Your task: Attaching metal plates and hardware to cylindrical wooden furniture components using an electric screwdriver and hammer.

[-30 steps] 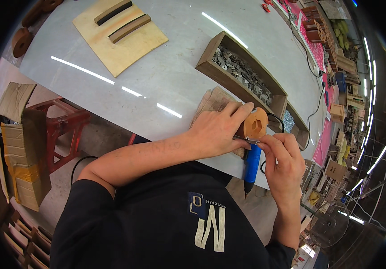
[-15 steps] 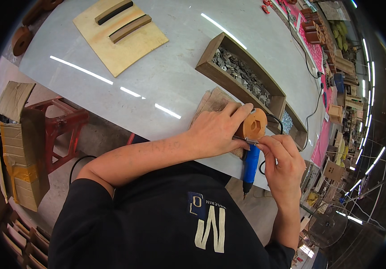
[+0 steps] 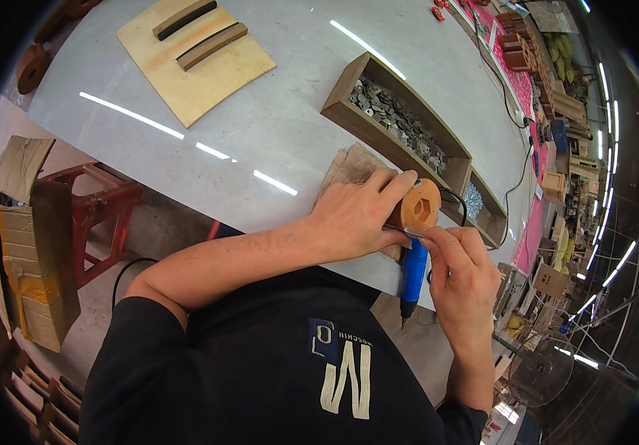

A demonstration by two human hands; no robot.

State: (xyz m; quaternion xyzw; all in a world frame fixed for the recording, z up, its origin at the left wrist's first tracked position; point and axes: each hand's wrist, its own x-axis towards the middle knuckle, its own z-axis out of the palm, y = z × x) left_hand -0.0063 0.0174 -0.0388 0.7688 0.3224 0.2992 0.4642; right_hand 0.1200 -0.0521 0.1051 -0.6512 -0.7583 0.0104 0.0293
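Observation:
My left hand (image 3: 356, 215) is closed around a round orange-brown wooden piece (image 3: 431, 216) with a hexagonal recess in its face, tilted up toward me. With thumb and fingertips, my right hand (image 3: 465, 261) pinches a small metal plate (image 3: 413, 233) against the near rim of that piece. Another bit of metal shows at its upper rim, by my left fingers. A blue electric screwdriver (image 3: 412, 276) lies below the wooden piece, its bit past the table edge and its upper end hidden. Under my left hand rests a brown cloth (image 3: 351, 165).
Just beyond my hands stands a long wooden tray (image 3: 339, 101) holding many small metal plates (image 3: 390, 115), with silvery small parts (image 3: 474, 200) in its end compartment. A plywood board (image 3: 208, 89) with two curved strips lies far left. A red stool (image 3: 104, 215) and cardboard box (image 3: 45, 252) stand left.
The whole view has shifted very slightly. Both hands keep their hold on the wooden piece and the metal plate, with hardly any movement between them.

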